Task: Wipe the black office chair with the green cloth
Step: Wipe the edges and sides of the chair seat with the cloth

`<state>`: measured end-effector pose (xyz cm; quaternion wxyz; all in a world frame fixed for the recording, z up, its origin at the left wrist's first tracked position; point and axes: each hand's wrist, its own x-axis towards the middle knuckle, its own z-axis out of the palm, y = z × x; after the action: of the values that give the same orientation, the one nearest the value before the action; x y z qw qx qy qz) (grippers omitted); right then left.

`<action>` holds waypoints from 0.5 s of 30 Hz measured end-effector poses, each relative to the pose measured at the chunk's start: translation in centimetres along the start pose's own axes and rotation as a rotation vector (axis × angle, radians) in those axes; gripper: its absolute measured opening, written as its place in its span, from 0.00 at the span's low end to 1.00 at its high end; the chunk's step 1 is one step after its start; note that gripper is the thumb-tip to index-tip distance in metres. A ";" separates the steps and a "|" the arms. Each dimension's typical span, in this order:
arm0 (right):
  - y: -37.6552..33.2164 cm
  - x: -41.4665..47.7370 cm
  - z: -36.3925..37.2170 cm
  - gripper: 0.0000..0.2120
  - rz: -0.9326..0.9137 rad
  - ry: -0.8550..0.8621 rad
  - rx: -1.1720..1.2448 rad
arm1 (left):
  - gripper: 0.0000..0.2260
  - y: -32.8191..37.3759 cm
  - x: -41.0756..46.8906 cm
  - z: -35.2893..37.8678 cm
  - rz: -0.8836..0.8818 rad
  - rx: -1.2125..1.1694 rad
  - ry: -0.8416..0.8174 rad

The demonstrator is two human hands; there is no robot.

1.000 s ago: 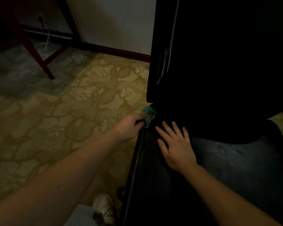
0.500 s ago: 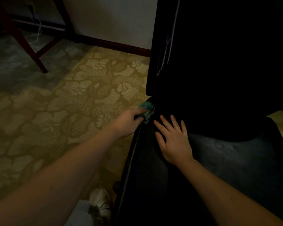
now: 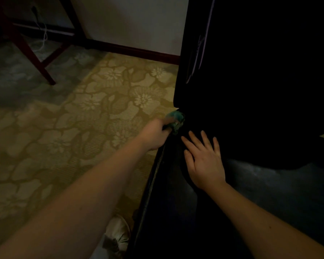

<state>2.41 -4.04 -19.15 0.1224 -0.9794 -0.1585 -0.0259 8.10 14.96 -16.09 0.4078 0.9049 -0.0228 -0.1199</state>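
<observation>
One green cloth (image 3: 176, 119) is sitting bunched at the left edge of the black office chair (image 3: 269, 193), where the seat is meeting the bottom of the backrest. My left hand (image 3: 157, 135) is gripping the cloth, with its fingers curled around the wad and pressing it against the chair's edge. My right hand (image 3: 204, 161) is lying flat on the seat just beside the cloth, holding nothing, its fingers (image 3: 207, 139) straight and slightly spread. Floral carpet (image 3: 73, 128) is lying to the left of the chair. A pale shoe (image 3: 117, 234) is showing beside the seat's near edge. Dark red wooden legs (image 3: 32, 55) are standing at far left near the wall, with a white cable (image 3: 43, 36) hanging behind them.
</observation>
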 end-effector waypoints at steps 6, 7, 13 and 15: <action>0.0 -0.1 0.1 0.25 -0.014 0.002 -0.001 | 0.18 -1.3 -1.2 0.3 0.068 0.058 -0.009; -0.1 -0.1 0.0 0.25 -0.012 0.001 0.002 | 0.19 -0.8 -0.6 0.3 0.061 0.068 -0.024; 0.0 0.0 -0.3 0.27 0.007 -0.016 0.026 | 0.17 1.6 3.2 0.1 -0.024 -0.006 -0.026; 0.0 0.1 -0.3 0.27 0.014 -0.010 0.044 | 0.17 1.2 2.9 -0.2 -0.026 -0.014 -0.042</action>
<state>2.51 -4.11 -18.80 0.1435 -0.9776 -0.1530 -0.0165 11.01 13.89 -15.60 0.4120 0.8995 -0.0187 -0.1446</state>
